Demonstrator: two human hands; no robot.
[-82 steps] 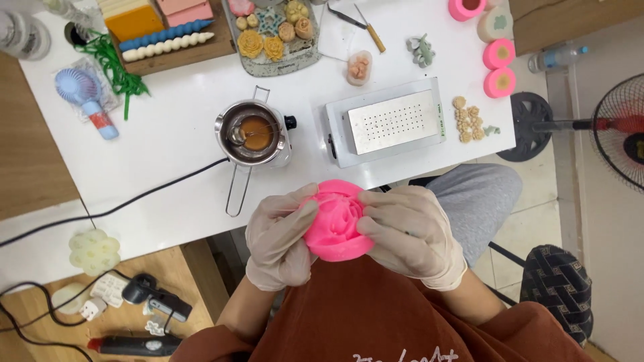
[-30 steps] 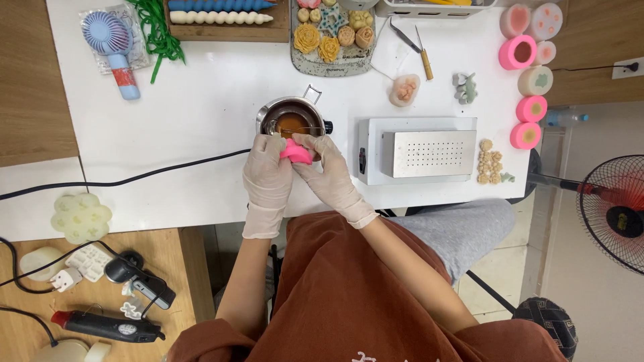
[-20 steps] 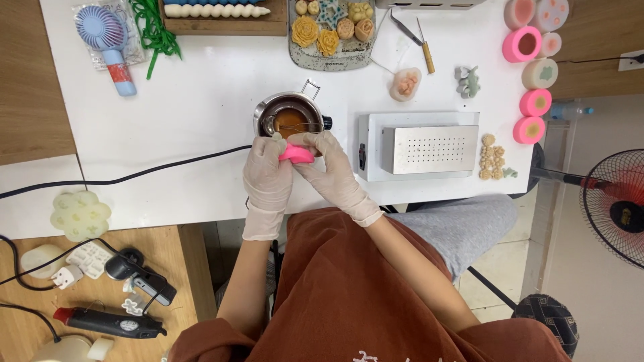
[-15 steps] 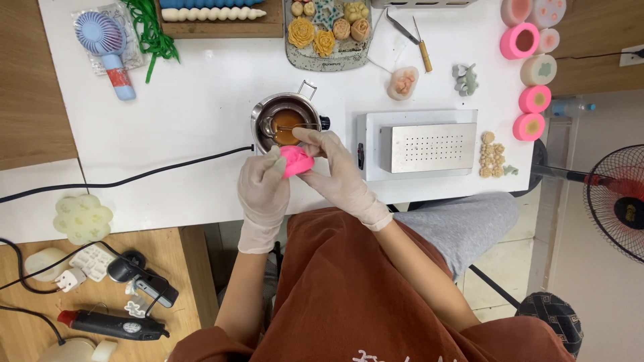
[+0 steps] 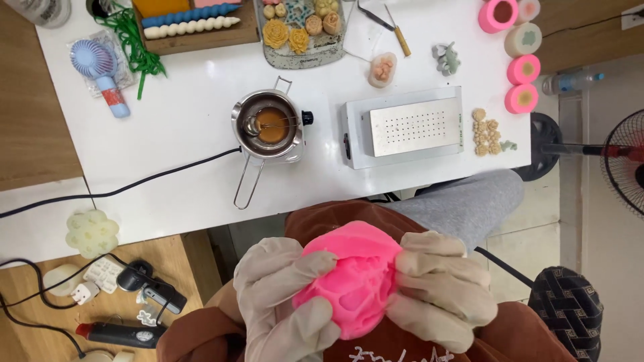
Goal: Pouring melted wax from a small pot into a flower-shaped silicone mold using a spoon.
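Grip: both gloved hands closed around one bright pink mould [image 5: 352, 285], held low over the lap, well clear of the white table [image 5: 181, 141].
Left hand [image 5: 285, 298]: pale glove, fingers curled over the mould's left flank, thumb side underneath; full contact, no gap showing.
Mould, position: squarely between the two palms, equally near to each; it lies toward the person from the table edge, not above it.
Mould, axis: lumpy and near round, slightly longer from upper left to lower right; folds and ridges face the camera.
Mould, material: looks like soft rubbery silicone, matte, dimpling where the fingers press.
Right hand [image 5: 439, 291]: same pale glove, fingers stacked flat against the mould's right side, wrapped firmly on it.
Far left of table: small blue handheld fan [image 5: 100, 67] in a clear wrapper, green strands beside it.
Table centre: steel melting pot [image 5: 268, 124] with a wire handle pointing toward the person, amber liquid inside, black cable running off left.
Right of pot: white box with a perforated metal plate [image 5: 409, 124], flat and rectangular.
Table right edge: small cream flower shapes [image 5: 486, 131] in a cluster; pink ring moulds [image 5: 523, 84] stacked along the edge beyond them.
Back of table: tray of yellow and tan flower pieces [image 5: 298, 27].
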